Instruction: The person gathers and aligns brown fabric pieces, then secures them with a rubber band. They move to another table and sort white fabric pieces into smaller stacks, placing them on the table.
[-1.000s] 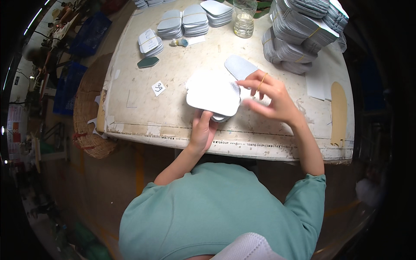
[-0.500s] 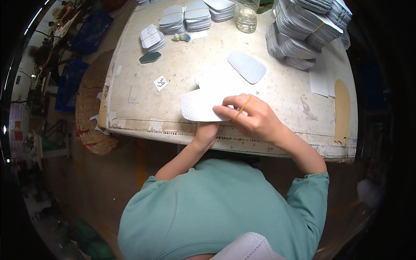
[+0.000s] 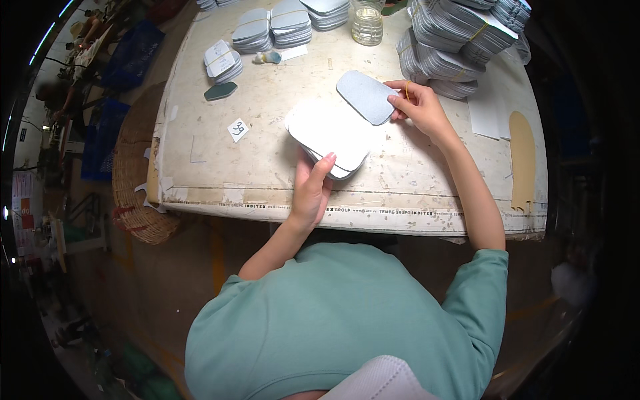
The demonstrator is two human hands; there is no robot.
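Note:
A small stack of rounded white pads (image 3: 327, 137) rests in my left hand (image 3: 312, 190), thumb on top and fingers underneath, just above the table's near part. Glare washes out the top pad's surface. My right hand (image 3: 423, 112) pinches the right end of a flat pale grey-blue pad (image 3: 360, 93), thumb above it and fingertips at its edge. A yellow rubber band (image 3: 407, 90) loops round a finger of that hand. The grey-blue pad is beyond the white stack, and its near edge meets or overlaps the stack's outline; whether they touch I cannot tell.
Tall banded bundles of grey pads (image 3: 447, 40) stand at the far right, near a glass jar (image 3: 367, 27). Smaller stacks (image 3: 252, 32), a brush (image 3: 268, 58), a green block (image 3: 221, 91) and a paper tag (image 3: 238, 130) lie leftward. A tan sole-shaped template (image 3: 525, 163) lies right; a wicker basket (image 3: 137, 193) stands left.
My right hand has left the white pads and moved away and right, onto the grey-blue pad. The white stack in my left hand has turned, its broad top now facing up.

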